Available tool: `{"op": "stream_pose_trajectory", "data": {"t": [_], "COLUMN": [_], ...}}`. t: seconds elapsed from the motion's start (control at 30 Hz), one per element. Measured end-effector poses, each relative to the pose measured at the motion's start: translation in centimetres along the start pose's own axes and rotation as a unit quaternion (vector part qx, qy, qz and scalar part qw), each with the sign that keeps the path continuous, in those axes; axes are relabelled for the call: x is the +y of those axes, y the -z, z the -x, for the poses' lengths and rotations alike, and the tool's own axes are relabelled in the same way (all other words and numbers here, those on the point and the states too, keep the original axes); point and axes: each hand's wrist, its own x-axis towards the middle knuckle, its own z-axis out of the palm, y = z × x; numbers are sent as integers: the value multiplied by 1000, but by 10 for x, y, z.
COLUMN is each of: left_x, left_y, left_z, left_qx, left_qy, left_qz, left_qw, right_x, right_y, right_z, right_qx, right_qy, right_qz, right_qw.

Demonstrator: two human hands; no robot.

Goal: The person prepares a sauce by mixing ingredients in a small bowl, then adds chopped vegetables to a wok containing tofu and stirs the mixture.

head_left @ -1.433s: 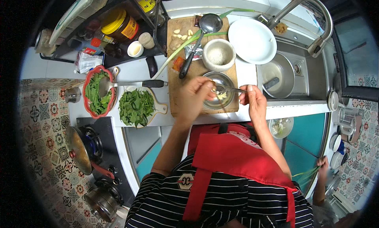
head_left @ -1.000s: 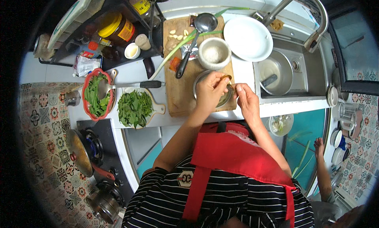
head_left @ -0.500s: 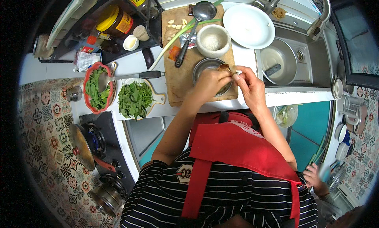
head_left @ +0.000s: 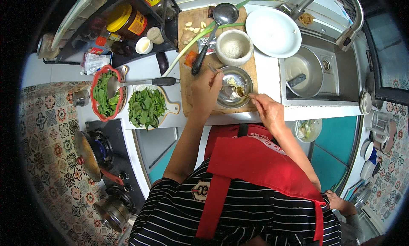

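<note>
My right hand (head_left: 269,111) pinches the handle of a small brownish spoon (head_left: 240,91), whose bowl is inside a steel bowl (head_left: 250,85) on the wooden cutting board (head_left: 187,90). Pale minced bits, like chopped garlic, lie in the steel bowl. At that bowl's left rim my left hand (head_left: 206,89) is closed round a thin metal utensil (head_left: 211,68); its handle sticks up past the fingers, and its kind is unclear. Just behind stands a stone mortar (head_left: 234,47) with white matter inside. Beside it lies a black-handled ladle (head_left: 211,39).
Garlic cloves (head_left: 196,30) and a green onion (head_left: 177,60) lie on the board's left. A white plate (head_left: 272,33) stands by the sink (head_left: 341,82). Two vessels of leafy greens (head_left: 145,105) and a stove with a lidded pan (head_left: 87,156) are left. A person's hand (head_left: 336,200) shows lower right.
My hands have moved apart; the left went left and the right lowered. The spoon is now down in the steel bowl, and the minced bits have come into sight.
</note>
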Motion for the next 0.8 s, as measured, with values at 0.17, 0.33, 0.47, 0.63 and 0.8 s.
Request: {"op": "stream_pose_trajectory", "data": {"t": [0.17,0.33,0.47,0.63,0.8], "left_x": [3,-7,0,-3,-5], "left_y": [1,4,11,18,17], "left_z": [5,6,6,3,2], "left_qx": [-9,-8,13,28,34], "left_qy": [19,40,50,46,5], "left_qz": [25,62,36,9,19], "left_qw": [999,997,998,999,999], "right_x": [2,3,11,10,-5], "right_y": [-13,-23,-26,-16,-14], "right_z": [-9,-16,-11,-8,-18], "right_qx": [-20,-48,-30,-49,-58], "right_qy": [24,20,-27,-74,-81], "right_qz": [-24,-30,-42,-5,-101], "right_qw": [999,998,998,996,990]}}
